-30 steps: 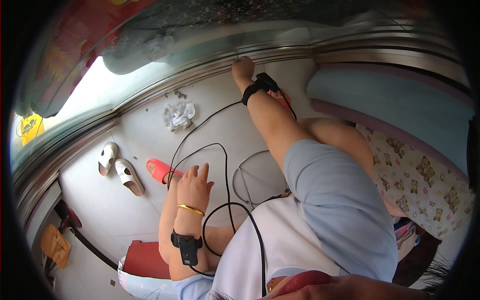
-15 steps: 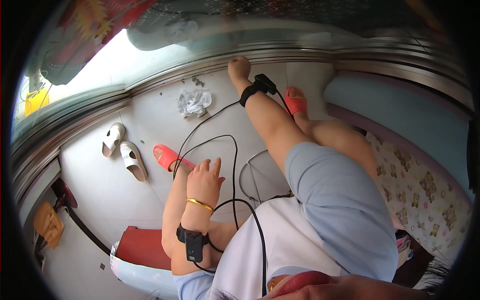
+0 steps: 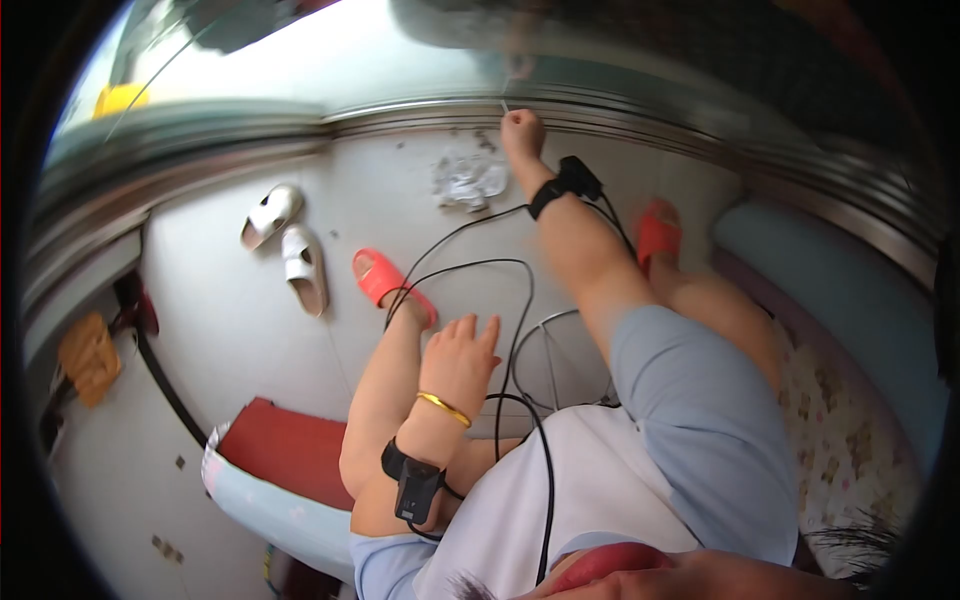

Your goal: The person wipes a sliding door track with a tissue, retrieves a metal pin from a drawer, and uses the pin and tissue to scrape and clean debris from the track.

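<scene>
My right hand (image 3: 523,135) is closed at the metal track (image 3: 425,118) below the glass. A thin pale stick (image 3: 505,98) pokes up from its fingers toward the glass; its exact kind is too small to make out. My left hand (image 3: 460,355), with a gold bangle (image 3: 443,408) at the wrist, hovers over my lap, fingers stretched out and holding nothing. On the floor by the track lie a crumpled white tissue (image 3: 468,182) and dark bits of dirt (image 3: 486,142).
Black cables (image 3: 530,290) run from the wrist-worn boxes across my lap. Red slippers (image 3: 380,275) are on my feet. White shoes (image 3: 303,265) stand at left, near a red-topped seat (image 3: 285,450). A round metal frame (image 3: 518,370) sits between my legs.
The view has shifted, so the floor things appear farther right. My right hand stays closed beside the track, and the thin stick now shows above it. My left hand remains outstretched.
</scene>
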Available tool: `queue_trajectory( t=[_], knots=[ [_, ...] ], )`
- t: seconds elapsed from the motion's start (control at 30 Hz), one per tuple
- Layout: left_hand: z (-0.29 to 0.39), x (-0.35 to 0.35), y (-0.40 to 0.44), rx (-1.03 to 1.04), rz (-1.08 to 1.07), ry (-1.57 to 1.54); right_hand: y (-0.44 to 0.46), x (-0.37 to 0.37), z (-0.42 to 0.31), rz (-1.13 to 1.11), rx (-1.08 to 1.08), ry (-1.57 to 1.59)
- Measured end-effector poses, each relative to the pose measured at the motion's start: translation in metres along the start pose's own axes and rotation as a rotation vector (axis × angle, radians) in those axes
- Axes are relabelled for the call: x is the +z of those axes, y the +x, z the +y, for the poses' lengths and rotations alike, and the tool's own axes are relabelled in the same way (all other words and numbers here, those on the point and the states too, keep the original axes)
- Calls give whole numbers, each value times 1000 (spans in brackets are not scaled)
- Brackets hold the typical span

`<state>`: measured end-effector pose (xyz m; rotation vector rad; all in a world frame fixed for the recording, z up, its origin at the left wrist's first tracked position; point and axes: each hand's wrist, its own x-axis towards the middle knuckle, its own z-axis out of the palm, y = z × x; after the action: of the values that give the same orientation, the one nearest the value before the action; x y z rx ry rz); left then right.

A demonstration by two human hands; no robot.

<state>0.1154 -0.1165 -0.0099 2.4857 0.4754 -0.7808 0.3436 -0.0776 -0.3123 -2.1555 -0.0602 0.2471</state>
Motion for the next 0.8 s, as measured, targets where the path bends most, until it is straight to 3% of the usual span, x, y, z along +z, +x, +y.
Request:
queue_trajectory(
  t=[0.07,0.13,0.17,0.23,0.27,0.4,0.57,0.8],
  knots=[
    [-2,-6,-4,9,-2,-32,-13,25,-4,-53,-56,44],
    [-7,-10,-10,-2,29,-37,-28,50,-14,-383,269,387],
    [-10,-12,-13,22,51,-45,-38,55,-30,-402,265,391],
    [-17,-13,-19,13,75,-50,-57,56,-82,-752,687,750],
    [-20,-13,-23,11,86,-63,-61,68,-95,-827,726,823],
    [-36,-23,-38,-15,103,-88,-74,120,-132,-900,695,814],
    [-53,-29,-48,-42,107,-119,-74,162,-145,-813,671,751],
    [-60,-34,-54,-79,79,-183,-55,174,-145,-736,917,753]
  ],
)
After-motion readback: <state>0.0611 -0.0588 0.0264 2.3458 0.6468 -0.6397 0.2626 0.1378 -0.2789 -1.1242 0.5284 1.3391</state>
